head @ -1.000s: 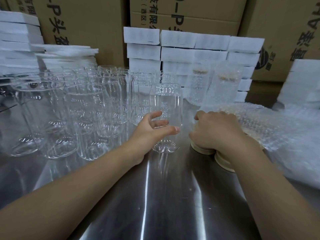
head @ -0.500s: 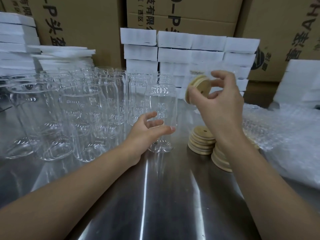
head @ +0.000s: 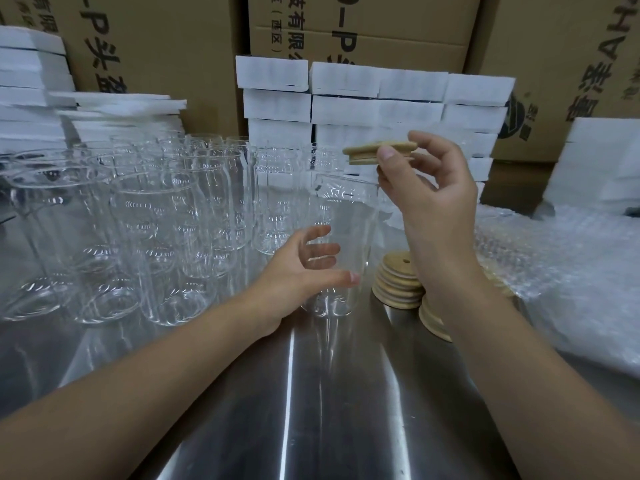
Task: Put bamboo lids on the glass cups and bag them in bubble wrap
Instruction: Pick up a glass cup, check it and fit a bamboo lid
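Right hand (head: 429, 202) is raised, wrist bent, and the bamboo lid (head: 375, 152) is pinched between thumb and fingertips. The lid is held flat and seen edge-on, just above the rim of the glass cup (head: 349, 220), offset slightly right, not touching. Left hand (head: 301, 271) is wrapped round the cup's lower half, thumb in front. The cup is stood upright on the steel table (head: 311, 393), long axis vertical, mouth up. Stacked lids (head: 398, 282) are seen just right of it.
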Demonstrator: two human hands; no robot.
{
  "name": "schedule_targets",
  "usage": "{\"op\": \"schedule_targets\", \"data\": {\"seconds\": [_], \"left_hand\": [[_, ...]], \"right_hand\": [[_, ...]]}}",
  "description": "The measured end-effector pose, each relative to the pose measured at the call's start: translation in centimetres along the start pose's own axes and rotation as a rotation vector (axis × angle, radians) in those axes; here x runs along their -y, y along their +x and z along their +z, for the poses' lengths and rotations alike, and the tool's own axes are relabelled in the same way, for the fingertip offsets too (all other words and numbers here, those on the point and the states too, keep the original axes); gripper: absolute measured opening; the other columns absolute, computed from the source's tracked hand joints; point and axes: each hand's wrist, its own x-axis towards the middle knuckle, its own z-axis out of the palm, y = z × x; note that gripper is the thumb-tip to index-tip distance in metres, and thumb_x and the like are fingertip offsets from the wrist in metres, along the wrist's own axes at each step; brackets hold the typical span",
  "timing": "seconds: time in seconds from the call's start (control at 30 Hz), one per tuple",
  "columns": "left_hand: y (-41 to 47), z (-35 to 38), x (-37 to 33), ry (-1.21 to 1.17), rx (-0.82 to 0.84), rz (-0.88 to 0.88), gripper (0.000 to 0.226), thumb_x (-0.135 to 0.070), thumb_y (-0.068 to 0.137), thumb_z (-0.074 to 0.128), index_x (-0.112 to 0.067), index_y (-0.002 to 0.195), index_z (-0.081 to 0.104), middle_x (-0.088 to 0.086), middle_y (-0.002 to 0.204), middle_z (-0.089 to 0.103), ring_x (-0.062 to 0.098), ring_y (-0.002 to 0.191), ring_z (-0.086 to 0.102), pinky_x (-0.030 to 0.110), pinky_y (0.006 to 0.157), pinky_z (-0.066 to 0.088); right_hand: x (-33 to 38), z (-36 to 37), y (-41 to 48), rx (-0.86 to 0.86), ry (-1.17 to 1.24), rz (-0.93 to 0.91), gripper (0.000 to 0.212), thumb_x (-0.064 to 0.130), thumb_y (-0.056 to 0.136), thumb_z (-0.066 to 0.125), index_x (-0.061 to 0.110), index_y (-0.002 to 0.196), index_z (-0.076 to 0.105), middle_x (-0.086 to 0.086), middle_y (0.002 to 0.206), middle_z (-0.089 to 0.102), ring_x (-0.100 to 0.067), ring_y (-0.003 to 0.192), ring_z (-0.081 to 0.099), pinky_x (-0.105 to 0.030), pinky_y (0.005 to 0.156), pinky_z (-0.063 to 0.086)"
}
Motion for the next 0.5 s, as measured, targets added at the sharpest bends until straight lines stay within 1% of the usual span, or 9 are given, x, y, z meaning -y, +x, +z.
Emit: {"op": "schedule_targets", "data": {"seconds": [0.07, 0.1, 0.13, 0.2, 0.27, 0.33, 0.37, 0.43, 0.5], "left_hand": [[0.09, -0.01, 0.11, -0.001, 0.005, 0.015, 0.077, -0.020, 0.051, 0.083, -0.035, 0.120, 0.050, -0.005, 0.116, 0.064, 0.006, 0.111, 0.062, 0.027, 0.091, 0.053], [0.13, -0.02, 0.15, 0.000, 0.008, 0.020, 0.077, -0.020, 0.051, 0.084, -0.036, 0.120, 0.050, -0.005, 0.117, 0.064, 0.006, 0.111, 0.062, 0.026, 0.091, 0.053], [0.16, -0.03, 0.19, 0.003, 0.011, 0.025, 0.077, -0.020, 0.051, 0.084, -0.036, 0.119, 0.050, -0.005, 0.117, 0.064, 0.005, 0.111, 0.062, 0.025, 0.090, 0.053], [0.19, -0.06, 0.19, 0.009, 0.018, 0.031, 0.078, -0.021, 0.051, 0.084, -0.037, 0.120, 0.050, -0.006, 0.117, 0.064, 0.004, 0.110, 0.063, 0.022, 0.086, 0.053], [0.19, -0.07, 0.17, 0.013, 0.019, 0.035, 0.079, -0.021, 0.051, 0.085, -0.037, 0.120, 0.050, -0.007, 0.117, 0.064, 0.003, 0.110, 0.063, 0.021, 0.085, 0.053], [0.20, -0.07, 0.19, 0.016, 0.016, 0.039, 0.080, -0.022, 0.050, 0.085, -0.037, 0.120, 0.050, -0.007, 0.117, 0.064, 0.003, 0.109, 0.063, 0.022, 0.086, 0.053], [0.21, -0.05, 0.19, 0.019, 0.015, 0.041, 0.081, -0.022, 0.049, 0.086, -0.037, 0.120, 0.050, -0.006, 0.117, 0.065, 0.004, 0.109, 0.063, 0.023, 0.088, 0.053], [0.21, -0.04, 0.16, 0.024, 0.016, 0.044, 0.083, -0.024, 0.046, 0.087, -0.038, 0.119, 0.050, -0.006, 0.117, 0.065, 0.004, 0.109, 0.063, 0.026, 0.091, 0.053], [0.20, -0.05, 0.11, 0.024, 0.021, 0.046, 0.080, -0.022, 0.048, 0.085, -0.038, 0.118, 0.050, -0.006, 0.117, 0.064, 0.006, 0.111, 0.062, 0.027, 0.093, 0.052]], "right_hand": [[-0.10, 0.23, -0.16, 0.021, -0.028, -0.027, 0.030, 0.020, 0.082, 0.076, 0.019, 0.107, 0.059, -0.001, 0.100, 0.065, -0.006, 0.083, 0.069, -0.021, 0.077, 0.055], [-0.15, 0.32, -0.23, 0.027, -0.040, -0.034, 0.029, 0.020, 0.082, 0.076, 0.019, 0.106, 0.059, 0.001, 0.098, 0.065, -0.006, 0.085, 0.068, -0.021, 0.078, 0.055], [-0.22, 0.39, -0.28, 0.035, -0.055, -0.037, 0.028, 0.020, 0.082, 0.076, 0.019, 0.104, 0.060, -0.001, 0.098, 0.066, -0.009, 0.089, 0.068, -0.025, 0.082, 0.055], [-0.32, 0.46, -0.40, 0.051, -0.105, -0.051, 0.023, 0.022, 0.081, 0.077, 0.023, 0.098, 0.061, -0.003, 0.100, 0.068, -0.014, 0.097, 0.066, -0.037, 0.092, 0.053], [-0.31, 0.46, -0.51, 0.060, -0.150, -0.070, 0.016, 0.024, 0.082, 0.076, 0.025, 0.090, 0.062, 0.003, 0.092, 0.068, -0.012, 0.094, 0.065, -0.043, 0.095, 0.050], [-0.33, 0.42, -0.58, 0.074, -0.193, -0.087, 0.011, 0.024, 0.084, 0.074, 0.025, 0.082, 0.064, 0.009, 0.083, 0.067, -0.008, 0.087, 0.065, -0.044, 0.095, 0.049], [-0.37, 0.41, -0.62, 0.080, -0.219, -0.091, 0.011, 0.024, 0.085, 0.072, 0.026, 0.078, 0.064, 0.008, 0.082, 0.067, -0.010, 0.086, 0.064, -0.045, 0.094, 0.049], [-0.51, 0.43, -0.67, 0.079, -0.256, -0.091, 0.013, 0.025, 0.088, 0.069, 0.026, 0.077, 0.063, 0.001, 0.089, 0.068, -0.014, 0.091, 0.063, -0.044, 0.094, 0.048], [-0.66, 0.50, -0.69, 0.072, -0.271, -0.101, 0.007, 0.031, 0.089, 0.064, 0.026, 0.084, 0.062, -0.005, 0.103, 0.064, -0.014, 0.098, 0.059, -0.040, 0.095, 0.046]]}}
